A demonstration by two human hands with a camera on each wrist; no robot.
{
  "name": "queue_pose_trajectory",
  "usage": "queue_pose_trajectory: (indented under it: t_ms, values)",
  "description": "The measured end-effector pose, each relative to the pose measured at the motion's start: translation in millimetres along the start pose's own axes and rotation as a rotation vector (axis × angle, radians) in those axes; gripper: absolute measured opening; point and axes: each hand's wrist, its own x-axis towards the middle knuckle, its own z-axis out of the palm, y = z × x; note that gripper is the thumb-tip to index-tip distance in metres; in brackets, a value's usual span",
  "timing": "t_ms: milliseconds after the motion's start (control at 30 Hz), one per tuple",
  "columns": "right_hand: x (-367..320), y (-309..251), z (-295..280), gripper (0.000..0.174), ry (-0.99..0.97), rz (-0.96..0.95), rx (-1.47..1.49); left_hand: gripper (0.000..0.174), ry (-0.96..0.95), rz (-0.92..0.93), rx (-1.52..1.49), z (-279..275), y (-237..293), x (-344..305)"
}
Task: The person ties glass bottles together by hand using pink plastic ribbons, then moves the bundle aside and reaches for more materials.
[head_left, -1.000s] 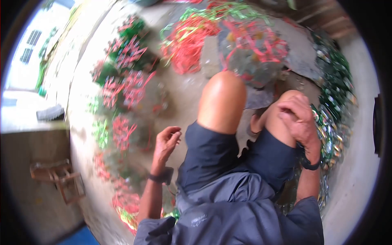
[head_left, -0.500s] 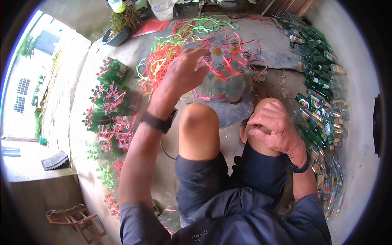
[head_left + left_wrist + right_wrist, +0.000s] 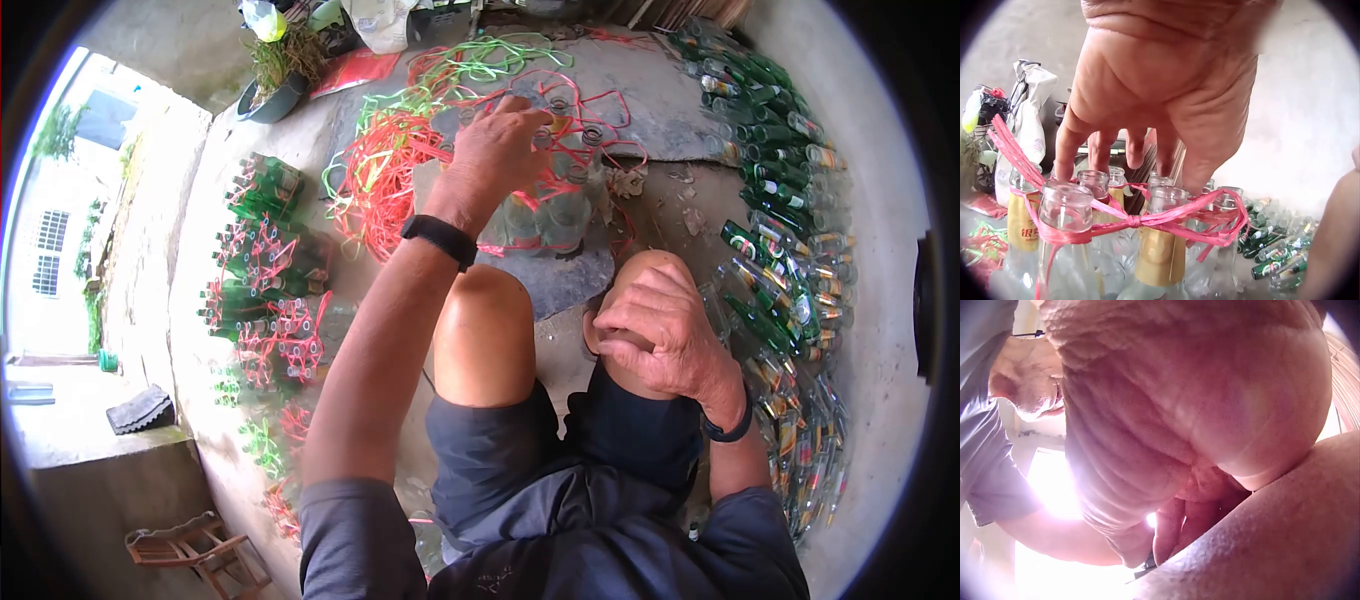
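Observation:
A bundle of upright clear glass bottles [image 3: 562, 218] stands before the knees, tied round the necks with pink plastic string [image 3: 1138, 220]. Some bottles carry gold neck labels [image 3: 1160, 253]. My left hand [image 3: 492, 150] is spread palm down over the bundle. In the left wrist view its fingers [image 3: 1105, 149] hang between and behind the bottle mouths, and some fingertips are hidden by the glass. A knot in the string faces that camera. My right hand [image 3: 655, 325] rests on the right knee, fingers loosely bent, holding nothing; the right wrist view shows its palm against bare skin.
Loose pink and green string [image 3: 385, 180] lies in a heap left of the bundle. Tied groups of green bottles [image 3: 265, 250] stand at far left. Many loose bottles [image 3: 775, 190] lie along the right wall. A stone slab [image 3: 570, 285] sits under the bundle.
My left hand has risen from beside the left thigh and reached forward over the bottles, then slid slightly right across their tops. The right hand stays on the knee. The head view has shifted.

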Motion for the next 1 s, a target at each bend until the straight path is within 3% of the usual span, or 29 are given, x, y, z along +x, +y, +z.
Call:
queue_pose_trajectory:
  t_ms: [267, 333, 667, 1000]
  values:
    - [2, -4, -2, 0.025, -0.003, 0.012, -0.01, 0.058, -0.06, -0.121, 0.047, 18, 2, 8]
    - [2, -4, -1, 0.025, -0.001, 0.008, -0.01, 0.06, -0.215, -0.217, 0.074, 5, 13, 13]
    - [0, -3, -3, 0.025, -0.038, 0.004, 0.006, 0.059, -0.206, -0.144, 0.149, 10, 10, 17]
    - [-2, -2, -2, 0.027, -0.033, -0.005, 0.003, 0.059, -0.256, -0.202, 0.053, 6, 14, 19]
